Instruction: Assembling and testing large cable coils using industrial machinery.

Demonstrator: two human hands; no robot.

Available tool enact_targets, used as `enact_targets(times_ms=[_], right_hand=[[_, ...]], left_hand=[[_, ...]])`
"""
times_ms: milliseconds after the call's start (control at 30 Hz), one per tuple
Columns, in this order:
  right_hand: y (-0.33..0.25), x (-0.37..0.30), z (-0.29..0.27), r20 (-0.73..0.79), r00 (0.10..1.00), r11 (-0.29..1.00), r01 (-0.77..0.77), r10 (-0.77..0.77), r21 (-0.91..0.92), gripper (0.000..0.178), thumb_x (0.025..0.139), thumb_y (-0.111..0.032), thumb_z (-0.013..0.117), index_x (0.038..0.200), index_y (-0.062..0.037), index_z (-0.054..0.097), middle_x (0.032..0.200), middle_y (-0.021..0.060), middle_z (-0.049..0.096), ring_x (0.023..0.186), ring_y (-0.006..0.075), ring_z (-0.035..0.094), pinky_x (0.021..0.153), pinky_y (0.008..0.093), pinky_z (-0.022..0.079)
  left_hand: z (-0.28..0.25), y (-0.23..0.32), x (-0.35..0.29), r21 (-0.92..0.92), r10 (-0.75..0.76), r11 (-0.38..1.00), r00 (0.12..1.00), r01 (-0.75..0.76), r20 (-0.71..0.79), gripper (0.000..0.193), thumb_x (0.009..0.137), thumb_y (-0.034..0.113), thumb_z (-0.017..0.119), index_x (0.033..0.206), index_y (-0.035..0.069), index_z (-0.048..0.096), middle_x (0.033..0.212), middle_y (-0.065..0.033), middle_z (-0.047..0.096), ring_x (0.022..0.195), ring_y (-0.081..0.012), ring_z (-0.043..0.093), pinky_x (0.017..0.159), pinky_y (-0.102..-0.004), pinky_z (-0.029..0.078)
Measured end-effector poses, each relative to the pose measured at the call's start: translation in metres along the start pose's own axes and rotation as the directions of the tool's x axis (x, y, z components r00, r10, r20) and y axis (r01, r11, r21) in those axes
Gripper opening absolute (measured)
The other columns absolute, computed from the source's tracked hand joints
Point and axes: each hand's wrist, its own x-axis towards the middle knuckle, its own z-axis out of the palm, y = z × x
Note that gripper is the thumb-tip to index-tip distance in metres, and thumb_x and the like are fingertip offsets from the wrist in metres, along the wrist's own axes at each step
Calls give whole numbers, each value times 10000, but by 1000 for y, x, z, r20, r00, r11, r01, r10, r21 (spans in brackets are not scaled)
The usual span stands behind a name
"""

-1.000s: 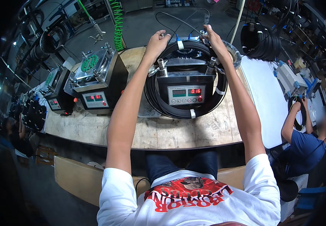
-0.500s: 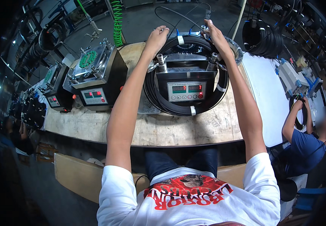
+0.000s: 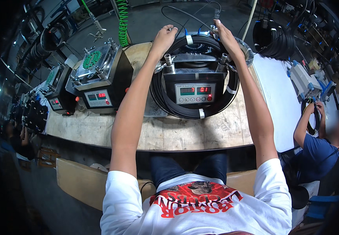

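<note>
A black cable coil (image 3: 165,103), bound with white tape, hangs around the front of a polishing machine (image 3: 195,88) with a lit red display. My left hand (image 3: 164,41) is beyond the coil's upper left, its fingertips pinched together; what they hold is too small to make out. My right hand (image 3: 227,39) is at the coil's upper right, fingers closed at the base of a grey cable end (image 3: 217,15) that points up and away. A thin loose cable (image 3: 189,16) arcs between the two hands. Blue-tipped leads stick up behind the coil.
Two similar machines with green-ringed tops, one of them a larger polishing machine (image 3: 103,84), stand at left on the wooden bench (image 3: 169,135). A green spiral hose (image 3: 122,23) hangs behind. At right, a co-worker (image 3: 314,152) handles cable beside a white table (image 3: 273,98).
The readouts on my machine and on the larger one at left have changed. The view has shifted slightly; both my hands stay almost in place.
</note>
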Motion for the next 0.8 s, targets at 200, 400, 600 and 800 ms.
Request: enact_targets(times_ms=[200, 400, 600, 800], right_hand=[[7, 6, -2, 19, 999, 999, 38, -38, 0, 707, 1022, -599, 388, 1375, -3, 528, 1044, 161, 672, 1008, 248, 616, 945, 340, 444], [2, 1, 2, -66, 996, 998, 59, -57, 36, 722, 1024, -595, 386, 1355, 30, 531, 1104, 183, 675, 1018, 251, 626, 943, 350, 453], [9, 5, -2, -32, 999, 1000, 16, -16, 8, 723, 1024, -591, 384, 1393, 17, 515, 1133, 194, 674, 1029, 263, 633, 968, 354, 449], [6, 4, 0, -36, 999, 1000, -15, 15, 8, 717, 1026, -591, 369, 1392, 6, 525, 1203, 191, 665, 1026, 264, 645, 977, 352, 450]], left_hand=[[1, -4, 3, -24, -11, 1000, 1000, 11, 24, 525, 950, 372, 564, 1285, -31, 587, 1173, -203, 670, 1095, -282, 636, 974, -335, 452], [-2, 2, -2, -4, 1, 1000, 1000, -1, 26, 501, 959, 376, 557, 1257, -23, 610, 1167, -199, 673, 1095, -277, 637, 970, -334, 453], [0, 4, -4, -7, 29, 1000, 1000, -29, -9, 504, 982, 393, 542, 1214, -45, 633, 1150, -198, 687, 1102, -278, 644, 969, -331, 453], [-1, 0, -1, 34, 26, 999, 999, -25, -24, 569, 996, 436, 494, 1214, -74, 619, 1161, -249, 675, 1154, -348, 624, 996, -358, 437]])
